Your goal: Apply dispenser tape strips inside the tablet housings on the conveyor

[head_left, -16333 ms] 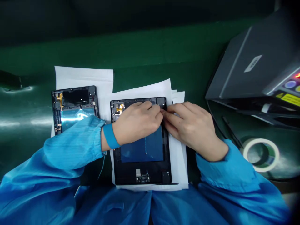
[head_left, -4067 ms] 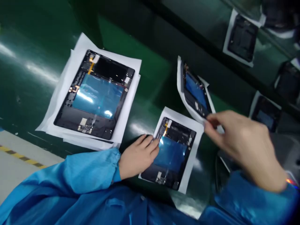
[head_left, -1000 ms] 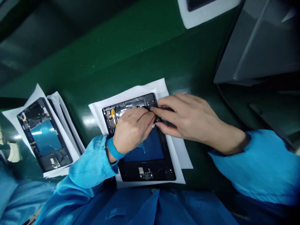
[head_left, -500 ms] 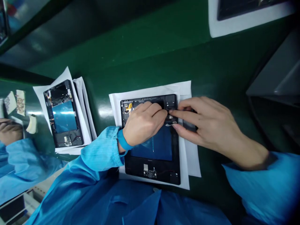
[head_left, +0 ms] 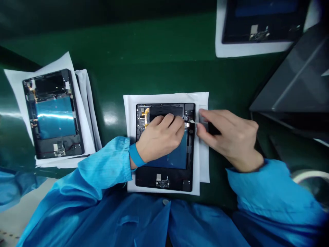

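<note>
In front of me an opened tablet (head_left: 164, 178) lies on white sheets, with a blue battery (head_left: 177, 159) and a small circuit board near its lower edge. My left hand (head_left: 162, 137) rests over its upper middle, fingers curled inward; the fingertips are hidden from me. At the tablet's upper right edge, my right hand (head_left: 231, 137) pinches the end of a small white strip (head_left: 194, 122) between thumb and forefinger. The strip's other end reaches to the parts beside the black corner block (head_left: 189, 112).
At left, another opened tablet (head_left: 56, 113) lies on a stack of white sheets (head_left: 88, 113). A third opened tablet (head_left: 239, 34) lies on white sheets at upper right, near a grey panel (head_left: 293, 79). A roll of tape (head_left: 308, 175) is by my right sleeve. Another person's sleeve (head_left: 15, 188) shows at far left.
My right hand has drawn back slightly rightward from the tablet's corner, with the white strip now between its fingers. My left hand stays over the tablet. The view has shifted.
</note>
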A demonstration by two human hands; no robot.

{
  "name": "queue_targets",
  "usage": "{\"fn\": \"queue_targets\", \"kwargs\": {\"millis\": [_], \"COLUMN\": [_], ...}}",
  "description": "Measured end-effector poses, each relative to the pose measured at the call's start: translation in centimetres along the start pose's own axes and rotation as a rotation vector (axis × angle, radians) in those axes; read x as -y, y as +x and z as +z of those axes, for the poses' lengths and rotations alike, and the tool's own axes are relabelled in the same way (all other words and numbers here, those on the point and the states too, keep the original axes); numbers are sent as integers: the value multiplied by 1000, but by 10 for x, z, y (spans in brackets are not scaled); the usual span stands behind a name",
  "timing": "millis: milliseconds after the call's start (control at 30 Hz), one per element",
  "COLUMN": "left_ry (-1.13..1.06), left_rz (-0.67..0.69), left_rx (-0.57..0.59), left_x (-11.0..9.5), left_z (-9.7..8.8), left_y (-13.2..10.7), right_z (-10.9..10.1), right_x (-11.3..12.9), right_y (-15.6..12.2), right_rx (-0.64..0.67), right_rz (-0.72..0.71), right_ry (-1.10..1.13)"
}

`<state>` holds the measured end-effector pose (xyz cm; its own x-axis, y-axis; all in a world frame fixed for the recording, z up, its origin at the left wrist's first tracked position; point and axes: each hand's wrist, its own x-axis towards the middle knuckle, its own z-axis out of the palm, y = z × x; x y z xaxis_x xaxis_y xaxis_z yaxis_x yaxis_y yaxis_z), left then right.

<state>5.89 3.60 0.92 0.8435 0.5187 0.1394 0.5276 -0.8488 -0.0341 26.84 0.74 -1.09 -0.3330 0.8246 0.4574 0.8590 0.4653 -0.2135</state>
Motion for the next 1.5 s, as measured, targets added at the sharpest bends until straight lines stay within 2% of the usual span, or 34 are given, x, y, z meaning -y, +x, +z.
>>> {"fn": "queue_targets", "kwargs": {"millis": [133,300,433,567,800,1133,1300,1400,1500], "left_ry": [-36,-59,-88,-104,-93,-96,-146,-191,-213], "left_rz": [-13,-16,-19,-22,-27,-36,-52,-62,-82], "left_rx": [-37,-52,-58,-57,-59,-64,-46,-54,-44], "left_x": [2,4,4,4,4,4,0,-3,-3], "left_z": [3,3,3,4,4,4,3,3,5], "left_y": [0,0,1,1,1,2,1,0,-1], "right_z": [2,5,5,3,2,3,2,-2,-8], "right_x": [9,11,11,12,16,19,18,17,22], "right_y": [7,5,5,7,10,14,9,7,10], "right_rx": [45,87,67,116,111,128,140,180,279], "right_rz": [44,75,46,28,23,32,-21,-49,-63], "right_ry": [-134,-142,-161,-161,-242,-231,-176,-139,-170]}}
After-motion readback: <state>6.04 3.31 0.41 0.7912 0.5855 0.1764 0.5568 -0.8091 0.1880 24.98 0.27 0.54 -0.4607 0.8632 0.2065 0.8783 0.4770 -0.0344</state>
